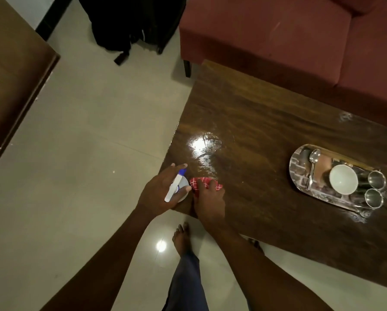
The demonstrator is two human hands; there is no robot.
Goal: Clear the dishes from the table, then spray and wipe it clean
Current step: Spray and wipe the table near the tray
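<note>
1. The left hand (159, 191) is curled round the white plastic spray bottle with a blue nozzle (175, 187), which sits at the very corner of the glossy dark wooden table (255, 122). If it is set down carelessly there, it could tip off onto the pale tiled floor (87, 153).
2. The right hand (208, 200) lies on the bunched red-and-white checked cloth (205, 184), just right of the bottle, with its fingers laid over the cloth and pressing it to the wood. A cloth this bunched probably covers little surface and may leave streaks.
3. The oval mirrored steel tray (291, 173) sits on the table well to the right of both hands. It carries a white ceramic bowl (343, 179), a steel spoon (312, 167) and two small steel cups (376, 180). With the dishes not yet cleared, a wide wipe to the right could knock the tray.
4. Spray aimed that way would likely mist the bowl and cups.
5. A wet, shining patch lies just ahead of the hands. Liquid pushed toward the near edge could drip onto the tiles beside the bare foot (182, 239), and that looks like a slip risk.
6. The wood under the tray would stay unwiped.
</note>
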